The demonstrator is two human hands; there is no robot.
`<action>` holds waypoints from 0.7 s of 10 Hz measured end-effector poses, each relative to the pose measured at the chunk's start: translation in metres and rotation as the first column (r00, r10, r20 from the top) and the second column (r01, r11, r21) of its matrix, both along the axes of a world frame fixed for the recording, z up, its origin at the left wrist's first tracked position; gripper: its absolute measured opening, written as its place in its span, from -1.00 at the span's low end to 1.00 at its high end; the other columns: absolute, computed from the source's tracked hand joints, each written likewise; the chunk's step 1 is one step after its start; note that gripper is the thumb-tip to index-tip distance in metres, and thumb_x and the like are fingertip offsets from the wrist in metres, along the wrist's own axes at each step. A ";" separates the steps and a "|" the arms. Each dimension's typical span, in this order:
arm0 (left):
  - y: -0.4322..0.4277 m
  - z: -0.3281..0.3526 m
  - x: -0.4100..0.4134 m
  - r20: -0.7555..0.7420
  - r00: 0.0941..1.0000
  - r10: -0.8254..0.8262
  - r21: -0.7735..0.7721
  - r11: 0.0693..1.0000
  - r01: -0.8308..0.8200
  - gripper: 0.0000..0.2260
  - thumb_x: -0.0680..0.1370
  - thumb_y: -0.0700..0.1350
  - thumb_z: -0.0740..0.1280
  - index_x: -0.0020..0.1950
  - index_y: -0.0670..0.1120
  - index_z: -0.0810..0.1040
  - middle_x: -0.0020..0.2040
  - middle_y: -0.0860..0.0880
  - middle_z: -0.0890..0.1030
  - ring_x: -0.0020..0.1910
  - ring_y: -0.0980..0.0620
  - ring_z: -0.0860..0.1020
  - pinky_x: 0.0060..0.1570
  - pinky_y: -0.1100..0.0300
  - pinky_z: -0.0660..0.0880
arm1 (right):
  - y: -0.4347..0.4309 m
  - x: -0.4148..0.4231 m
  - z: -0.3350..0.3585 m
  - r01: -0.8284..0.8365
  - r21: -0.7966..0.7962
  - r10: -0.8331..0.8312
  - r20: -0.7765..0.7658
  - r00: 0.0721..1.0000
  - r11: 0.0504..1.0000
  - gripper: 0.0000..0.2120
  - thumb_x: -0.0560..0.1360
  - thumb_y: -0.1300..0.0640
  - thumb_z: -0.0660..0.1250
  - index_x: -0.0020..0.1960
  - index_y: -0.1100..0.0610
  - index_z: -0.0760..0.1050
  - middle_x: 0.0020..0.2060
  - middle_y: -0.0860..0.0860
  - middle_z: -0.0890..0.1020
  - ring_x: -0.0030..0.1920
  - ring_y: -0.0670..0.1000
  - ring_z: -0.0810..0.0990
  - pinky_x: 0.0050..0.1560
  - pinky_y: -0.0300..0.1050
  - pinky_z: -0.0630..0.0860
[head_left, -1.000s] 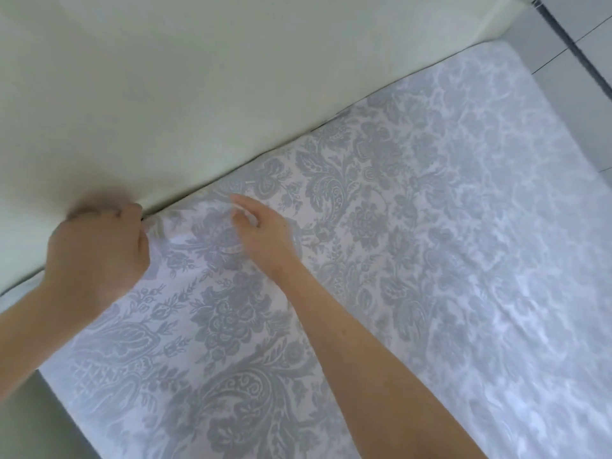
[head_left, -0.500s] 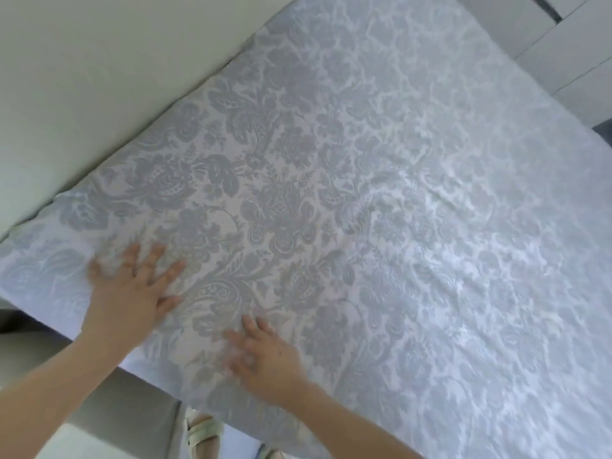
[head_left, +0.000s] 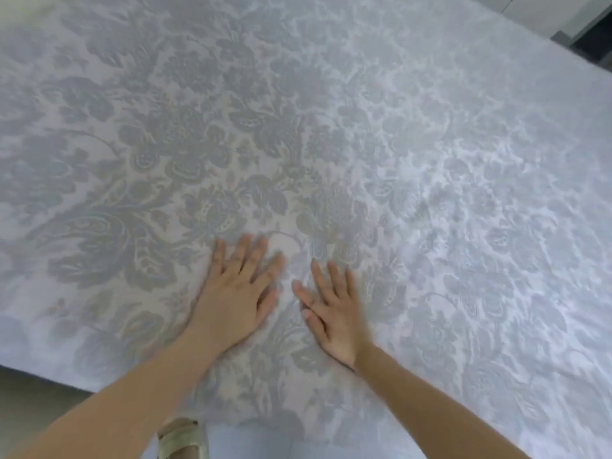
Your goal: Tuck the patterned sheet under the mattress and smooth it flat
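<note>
The patterned sheet (head_left: 331, 127), white with grey-blue floral damask, lies spread over the mattress and fills nearly the whole view. My left hand (head_left: 236, 293) rests flat on it near the front edge, fingers straight and spread. Beside it, my right hand (head_left: 331, 309) lies flat on the sheet too, fingers extended and pointing up the bed. The two hands sit close together, a small gap between them. The sheet looks mostly flat, with faint ripples on the right side. The mattress itself is hidden under the sheet.
The bed's near edge runs along the lower left, with floor (head_left: 36, 389) below it. A foot in a pale sandal (head_left: 183, 438) stands at the bottom. A dark gap and pale panel (head_left: 592, 31) show at the top right corner.
Both hands left the sheet's edge by the wall and now lie flat on top, having slid toward the middle of the bed and closer together. The view has swung away from the wall.
</note>
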State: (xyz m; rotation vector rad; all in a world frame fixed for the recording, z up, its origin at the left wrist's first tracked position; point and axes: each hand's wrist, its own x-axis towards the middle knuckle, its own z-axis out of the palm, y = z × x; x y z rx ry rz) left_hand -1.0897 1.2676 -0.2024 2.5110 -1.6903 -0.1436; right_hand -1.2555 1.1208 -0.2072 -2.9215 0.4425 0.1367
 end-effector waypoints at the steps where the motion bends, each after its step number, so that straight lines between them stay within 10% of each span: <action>1: 0.055 -0.002 -0.030 0.023 0.995 -0.094 0.089 0.992 0.091 -0.52 0.57 0.11 0.03 0.48 0.03 0.27 0.47 -0.17 0.29 0.45 -0.23 0.25 0.37 -0.32 0.11 | 0.050 -0.056 -0.005 -0.222 0.052 0.219 0.057 0.974 0.974 -0.58 0.63 -0.11 0.01 0.48 -0.16 0.16 0.53 0.06 0.11 0.52 0.23 0.00 0.45 0.29 -0.07; 3: 0.086 0.043 -0.046 -0.005 1.000 -0.020 0.398 0.917 0.021 -0.48 0.62 0.13 -0.20 0.40 0.04 0.39 0.36 -0.21 0.45 0.33 -0.27 0.42 0.23 -0.36 0.29 | 0.043 -0.102 0.049 -0.230 0.139 0.229 0.022 0.973 0.963 -0.57 0.63 -0.10 -0.04 0.48 -0.12 0.17 0.48 0.01 0.24 0.48 0.09 0.20 0.47 0.23 0.03; 4: 0.062 0.069 -0.057 0.022 1.000 0.003 0.439 0.898 -0.013 -0.42 0.60 0.17 -0.22 0.37 0.04 0.44 0.33 -0.22 0.48 0.29 -0.33 0.44 0.12 -0.36 0.40 | -0.010 -0.114 0.064 0.335 0.021 -0.331 -0.098 0.938 0.942 -0.39 0.51 -0.34 -0.27 0.52 -0.17 -0.14 0.51 -0.05 -0.05 0.53 0.06 -0.02 0.45 0.21 -0.16; 5: 0.050 0.059 -0.087 0.004 0.997 -0.078 0.464 0.883 0.067 -0.37 0.49 0.23 -0.49 0.51 0.19 -0.03 0.52 -0.17 0.01 0.47 -0.34 0.15 0.27 -0.38 0.18 | 0.000 -0.174 0.054 0.538 -0.079 -0.527 -0.358 0.771 0.839 -0.25 0.40 -0.41 -0.47 0.52 -0.15 -0.20 0.54 0.10 -0.06 0.53 0.17 -0.05 0.37 0.38 0.00; 6: 0.055 0.061 -0.110 -0.028 1.000 0.013 0.496 0.868 0.002 -0.55 0.61 0.16 -0.26 0.51 0.18 -0.18 0.53 -0.16 -0.18 0.49 -0.34 0.04 0.31 -0.35 0.18 | 0.034 -0.223 0.059 0.502 -0.023 -0.446 -0.495 0.746 0.864 -0.27 0.51 -0.32 -0.43 0.46 -0.10 0.24 0.44 0.20 0.30 0.40 0.27 0.33 0.17 0.38 0.40; 7: 0.045 0.090 -0.113 -0.070 0.991 0.116 0.615 0.787 -0.049 -0.53 0.66 0.06 -0.07 0.51 0.21 -0.21 0.56 -0.11 -0.19 0.51 -0.28 -0.09 0.35 -0.24 0.23 | 0.025 -0.232 0.100 0.446 0.054 -0.349 -0.540 0.766 0.894 -0.44 0.56 -0.29 -0.28 0.51 -0.18 0.06 0.51 0.05 0.16 0.48 0.12 0.21 0.30 0.12 0.38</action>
